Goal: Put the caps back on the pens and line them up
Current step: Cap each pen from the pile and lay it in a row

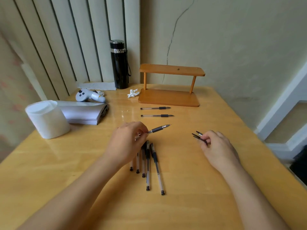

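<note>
Pen (159, 129) uncapped, pinched in left grip (127, 143); caps (198, 136) held in right grip (217, 146).

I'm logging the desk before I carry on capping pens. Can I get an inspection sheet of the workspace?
Surface: glossy wooden table.
Job's things: two pens lie parallel before the shelf, tips bare; five pens bunched by the left hand; held pen, uncapped; caps.
Clutter: flask, tissue, controller, paper stack, white tub.
Hands: left hand's fingers pinch the held pen; right hand grips the caps.
Cables: nothing seen.
Surroundings: cracked wall, blinds.
</note>
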